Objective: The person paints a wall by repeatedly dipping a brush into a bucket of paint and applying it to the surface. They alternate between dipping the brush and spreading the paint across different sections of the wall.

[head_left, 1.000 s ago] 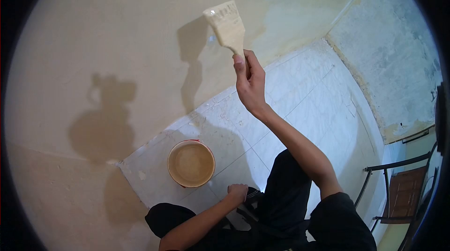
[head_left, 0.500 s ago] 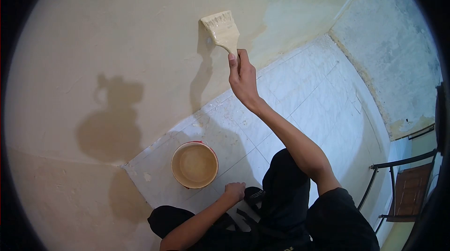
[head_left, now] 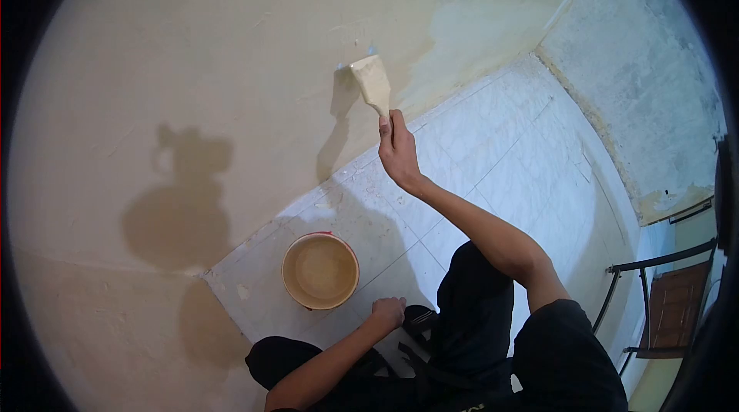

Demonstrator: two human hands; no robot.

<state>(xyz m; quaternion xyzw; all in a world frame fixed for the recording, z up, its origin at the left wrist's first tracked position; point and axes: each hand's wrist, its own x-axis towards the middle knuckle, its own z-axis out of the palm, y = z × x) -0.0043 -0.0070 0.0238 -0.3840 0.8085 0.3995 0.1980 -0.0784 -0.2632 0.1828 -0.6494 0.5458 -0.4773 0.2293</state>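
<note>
In the head view my right hand (head_left: 399,152) is closed round the handle of a wide paintbrush (head_left: 372,84). The brush is coated in cream paint, and its bristle end is at the cream wall (head_left: 262,81). Small bluish patches show on the wall beside the bristles. My left hand (head_left: 389,313) is curled into a fist near my knees, and nothing shows sticking out of it. To its left a round bucket (head_left: 289,272) stands on the floor, with cream paint inside and red at its rim.
White marbled tiles (head_left: 508,143) cover the floor along the wall. A patchy bluish-grey wall (head_left: 631,58) rises at the right. Black metal rails (head_left: 654,264) and a brown door (head_left: 674,308) are at the far right. My shadow falls on the wall.
My right hand has drawn the paintbrush down the wall, towards the floor. Bluish patches now show above and beside its bristles. My left hand and the bucket have barely moved.
</note>
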